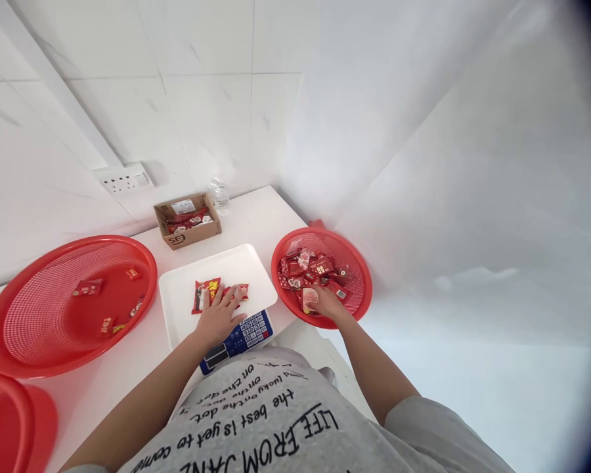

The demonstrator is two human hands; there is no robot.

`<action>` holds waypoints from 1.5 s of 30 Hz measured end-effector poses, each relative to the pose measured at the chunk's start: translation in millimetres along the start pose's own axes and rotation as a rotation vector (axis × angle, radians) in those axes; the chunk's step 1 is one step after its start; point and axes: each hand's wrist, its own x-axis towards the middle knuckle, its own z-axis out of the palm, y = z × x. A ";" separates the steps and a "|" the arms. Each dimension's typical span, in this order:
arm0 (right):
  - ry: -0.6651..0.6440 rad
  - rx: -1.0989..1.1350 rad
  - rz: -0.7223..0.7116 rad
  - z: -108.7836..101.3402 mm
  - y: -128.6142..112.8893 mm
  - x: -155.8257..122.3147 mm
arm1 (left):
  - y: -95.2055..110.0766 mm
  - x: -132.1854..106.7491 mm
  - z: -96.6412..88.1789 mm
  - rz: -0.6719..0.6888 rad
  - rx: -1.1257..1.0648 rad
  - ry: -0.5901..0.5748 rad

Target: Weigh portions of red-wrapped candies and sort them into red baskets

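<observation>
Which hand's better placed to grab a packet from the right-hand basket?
Right, I'd say: the right hand sits inside that red basket, among its packets; the left hand is over other packets on the white tray, farther away.

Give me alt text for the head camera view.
A person's left hand lies over red packets on a white scale tray, while the right hand is inside a red basket holding more packets. Behind the tray stands a cardboard box.

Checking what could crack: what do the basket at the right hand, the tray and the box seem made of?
Basket: likely plastic, slightly glossy; even red, moulded-looking mesh wall.
Tray: probably smooth plastic; uniform white, rounded corners, though coated metal is possible.
Box: apparently matt cardboard; brown, thin-walled, with printed lettering.
</observation>
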 end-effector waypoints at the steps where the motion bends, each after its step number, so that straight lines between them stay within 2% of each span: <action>1: -0.024 -0.077 0.022 2.5 2.2 -0.2 | -0.8 -3.0 1.8 -0.003 -0.005 0.005; 4: -0.026 -0.200 0.079 7.2 1.2 2.2 | -2.0 -9.5 5.4 -0.011 -0.013 0.000; 8: 0.045 -0.119 0.062 3.4 -0.4 11.4 | -2.4 -12.8 8.1 -0.015 -0.009 0.023; 12: 0.052 -0.016 0.069 -11.4 7.3 22.0 | -2.3 -13.3 9.1 -0.018 0.001 0.027; 16: 0.058 0.113 0.041 -37.3 17.1 31.1 | -0.8 -13.6 6.6 -0.027 -0.005 0.012; 18: 0.128 0.187 0.036 -51.4 20.8 34.6 | 0.3 -13.8 4.6 -0.028 -0.005 0.008; 21: 0.357 0.328 0.039 -66.0 24.0 38.1 | 1.7 -14.0 2.1 -0.029 0.000 0.001; 23: 0.505 0.343 0.046 -67.7 24.5 38.1 | 2.1 -13.9 1.2 -0.030 0.003 -0.003; 25: 0.553 0.251 0.043 -61.6 23.4 35.7 | 2.1 -13.7 1.2 -0.031 0.002 -0.007; 27: 0.432 0.120 0.025 -48.2 20.3 31.1 | 1.7 -13.6 2.1 -0.030 0.000 -0.004; 30: 0.117 -0.011 -0.009 -19.0 11.4 23.6 | 0.6 -13.4 4.4 -0.030 0.000 0.011; 34: -0.025 -0.189 0.013 17.2 -5.6 20.7 | 0.1 -13.4 5.7 -0.024 -0.005 0.016; 36: -0.056 -0.279 0.044 26.1 -11.8 22.5 | 0.6 -13.4 4.8 -0.027 -0.007 0.012; 38: -0.036 -0.269 0.048 27.1 -13.3 24.8 | 1.2 -13.5 3.6 -0.034 -0.009 0.001; 45: 0.097 -0.085 0.047 -1.1 11.4 28.6 | 0.7 -13.4 6.1 -0.026 -0.012 0.026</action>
